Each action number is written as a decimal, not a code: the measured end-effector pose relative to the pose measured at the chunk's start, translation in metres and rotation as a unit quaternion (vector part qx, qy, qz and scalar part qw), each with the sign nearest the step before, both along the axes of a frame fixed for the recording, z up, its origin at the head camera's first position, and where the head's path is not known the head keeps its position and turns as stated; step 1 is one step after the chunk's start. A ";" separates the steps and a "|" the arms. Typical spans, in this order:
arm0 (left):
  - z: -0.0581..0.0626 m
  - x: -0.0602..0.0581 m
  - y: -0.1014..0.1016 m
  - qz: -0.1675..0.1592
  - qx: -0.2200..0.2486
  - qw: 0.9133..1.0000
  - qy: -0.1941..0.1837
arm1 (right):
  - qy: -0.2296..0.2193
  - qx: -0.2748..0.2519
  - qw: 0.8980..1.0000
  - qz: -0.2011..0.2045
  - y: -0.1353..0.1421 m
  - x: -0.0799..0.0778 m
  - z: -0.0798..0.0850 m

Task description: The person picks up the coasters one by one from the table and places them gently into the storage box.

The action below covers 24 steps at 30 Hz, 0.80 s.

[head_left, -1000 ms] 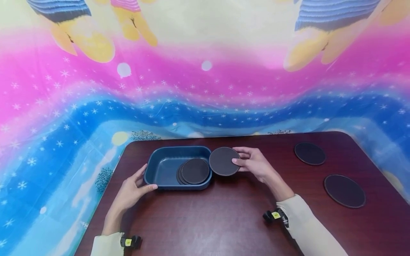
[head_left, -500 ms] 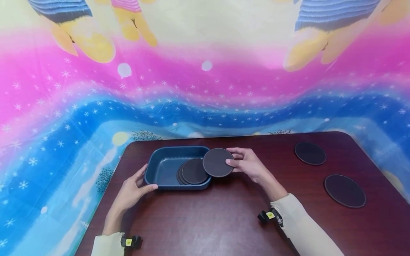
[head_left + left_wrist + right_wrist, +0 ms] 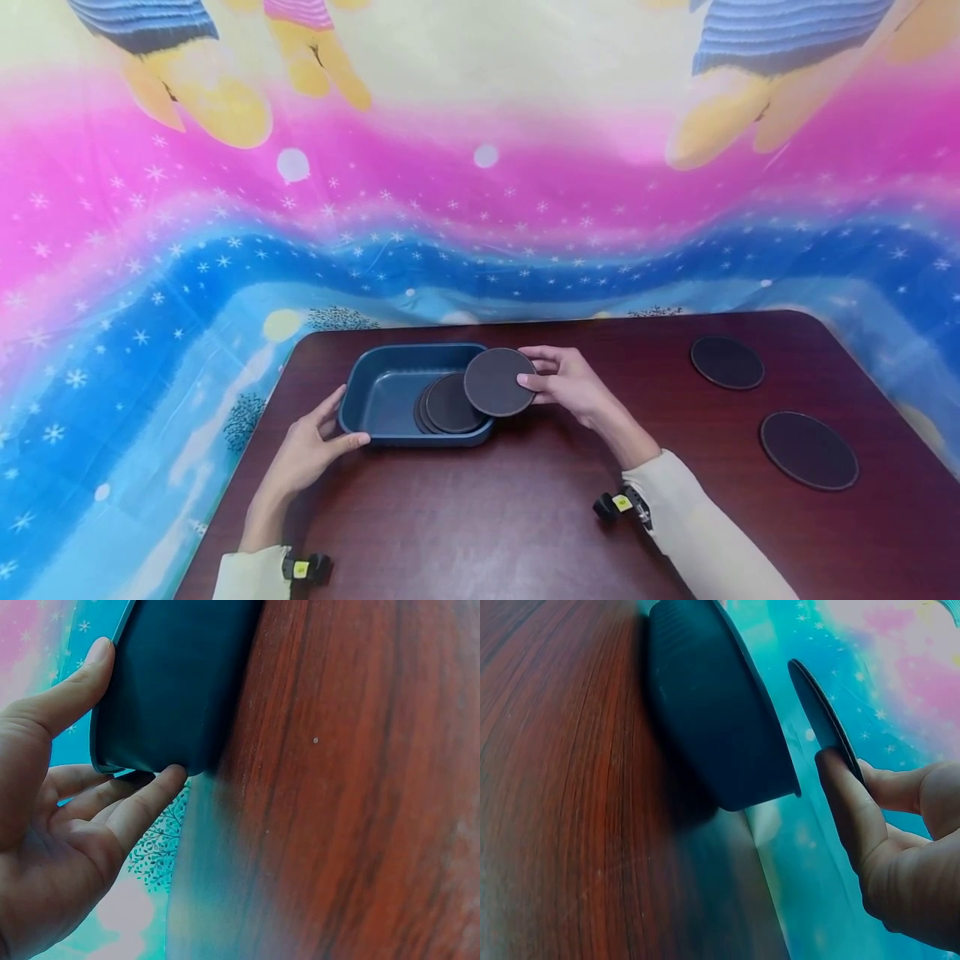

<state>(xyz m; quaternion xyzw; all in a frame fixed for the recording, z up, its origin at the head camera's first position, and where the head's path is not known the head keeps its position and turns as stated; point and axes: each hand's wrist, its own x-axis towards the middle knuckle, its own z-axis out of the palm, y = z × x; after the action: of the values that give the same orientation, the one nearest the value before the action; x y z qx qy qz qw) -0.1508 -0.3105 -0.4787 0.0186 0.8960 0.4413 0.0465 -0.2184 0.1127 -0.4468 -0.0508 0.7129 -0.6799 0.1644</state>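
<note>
A dark round coaster point(image 3: 500, 382) is pinched at its right edge between the thumb and fingers of my right hand point(image 3: 567, 383). It is held over the right end of a dark blue plastic tub point(image 3: 382, 438); the right wrist view shows it edge-on, apart from the tub's rim. Inside the tub, at its right end, lies an overlapping pile of coasters point(image 3: 453, 404), partly covered by the held one. My left hand point(image 3: 303, 450) holds the tub's left end, thumb at the near wall and fingers on the end wall point(image 3: 150, 799).
Two more dark round coasters lie apart on the right of the brown wooden table point(image 3: 480, 517), a far one point(image 3: 726, 362) and a nearer one point(image 3: 808, 450). A printed cloth point(image 3: 480, 217) hangs behind the table.
My right hand has moved left with the coaster, from beside the tub's right end to over its rim and part of the pile. The left hand and tub have stayed put.
</note>
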 end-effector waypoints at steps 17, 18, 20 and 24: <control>0.000 -0.001 -0.001 -0.004 0.002 1.000 0.003 | -0.009 -0.010 1.000 0.005 -0.024 -0.003 0.003; 0.000 -0.001 -0.001 -0.005 0.002 1.000 0.003 | -0.009 -0.010 1.000 0.005 -0.026 -0.003 0.002; 0.000 0.000 -0.001 -0.005 0.001 1.000 0.002 | -0.005 -0.008 1.000 0.009 -0.027 -0.003 0.002; 0.000 0.000 -0.001 -0.005 0.000 1.000 0.003 | -0.003 -0.004 1.000 0.012 -0.030 -0.004 0.003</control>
<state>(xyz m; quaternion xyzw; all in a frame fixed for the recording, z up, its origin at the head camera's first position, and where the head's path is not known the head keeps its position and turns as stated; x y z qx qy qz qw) -0.1510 -0.3115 -0.4784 0.0248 0.8959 0.4412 0.0464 -0.2226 0.0823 -0.4442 -0.0581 0.7090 -0.6807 0.1749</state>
